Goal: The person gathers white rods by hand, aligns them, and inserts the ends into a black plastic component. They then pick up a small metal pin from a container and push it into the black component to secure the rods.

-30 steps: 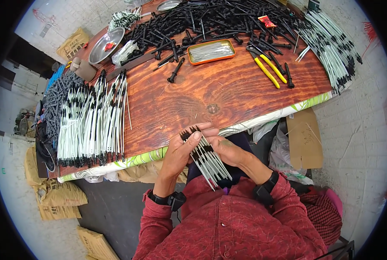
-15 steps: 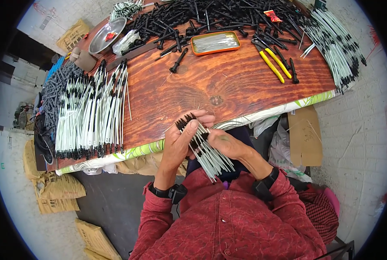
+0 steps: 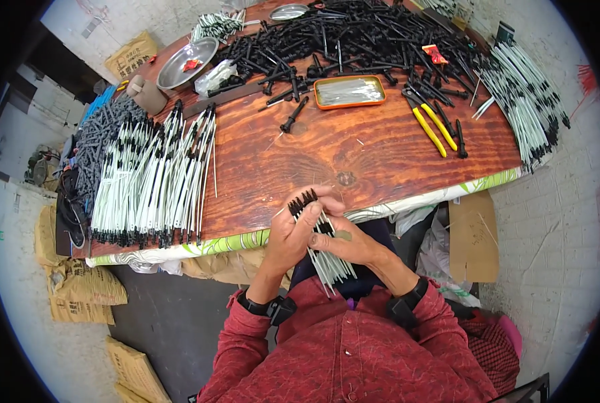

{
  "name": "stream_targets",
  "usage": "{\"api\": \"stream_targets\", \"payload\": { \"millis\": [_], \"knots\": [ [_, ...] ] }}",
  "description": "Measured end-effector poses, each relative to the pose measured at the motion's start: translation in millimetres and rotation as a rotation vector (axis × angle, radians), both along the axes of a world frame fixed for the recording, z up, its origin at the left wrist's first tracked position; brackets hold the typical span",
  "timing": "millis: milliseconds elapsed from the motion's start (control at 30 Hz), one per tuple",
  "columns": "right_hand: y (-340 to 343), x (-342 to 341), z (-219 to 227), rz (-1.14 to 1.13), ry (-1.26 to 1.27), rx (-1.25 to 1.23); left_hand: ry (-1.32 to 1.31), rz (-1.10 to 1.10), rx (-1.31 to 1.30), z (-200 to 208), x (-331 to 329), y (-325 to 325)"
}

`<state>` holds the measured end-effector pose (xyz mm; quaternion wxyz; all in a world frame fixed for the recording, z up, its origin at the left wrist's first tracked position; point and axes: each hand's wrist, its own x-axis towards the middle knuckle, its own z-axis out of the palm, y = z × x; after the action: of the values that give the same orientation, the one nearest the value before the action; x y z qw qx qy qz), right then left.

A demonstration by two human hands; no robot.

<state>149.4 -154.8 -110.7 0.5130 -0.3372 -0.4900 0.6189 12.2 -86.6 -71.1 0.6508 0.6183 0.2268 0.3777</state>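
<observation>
A bundle of thin whitish rods with black tips [image 3: 331,270] is held over the table's near edge, tilted, black ends pointing up and away from me. My left hand [image 3: 288,234] is closed round its upper part, thumb lying along the black tips. From the right, my right hand [image 3: 353,243] wraps the middle of the same bundle, its thumb across the rods. The pale lower ends hang out below both hands, over my lap. Some fingers are hidden behind the bundle.
The wooden table [image 3: 259,178] carries a large stack of similar rods [image 3: 153,181], another stack [image 3: 525,101], a pile of black plastic parts [image 3: 340,33], yellow-handled pliers [image 3: 434,127], an orange-rimmed tray of thin pins [image 3: 350,92], a metal dish [image 3: 187,64] and a grey heap [image 3: 108,127].
The view has shifted slightly. My right hand has moved across the bundle, its thumb now lying over the rods, and the loose lower ends are drawn closer together.
</observation>
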Motion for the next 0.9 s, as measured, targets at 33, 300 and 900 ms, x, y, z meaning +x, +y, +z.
{"api": "stream_targets", "payload": {
  "millis": [33, 300, 900],
  "knots": [
    [1, 1, 4, -0.051, -0.047, 0.038, 0.028, -0.004, -0.010, 3, -1, 0],
    [4, 1, 9, 0.123, 0.115, -0.177, 0.063, 0.003, -0.117, 18, -4, -5],
    [22, 20, 39, 0.037, 0.002, -0.078, -0.114, -0.100, -0.323, 12, 17, 28]
  ]
}}
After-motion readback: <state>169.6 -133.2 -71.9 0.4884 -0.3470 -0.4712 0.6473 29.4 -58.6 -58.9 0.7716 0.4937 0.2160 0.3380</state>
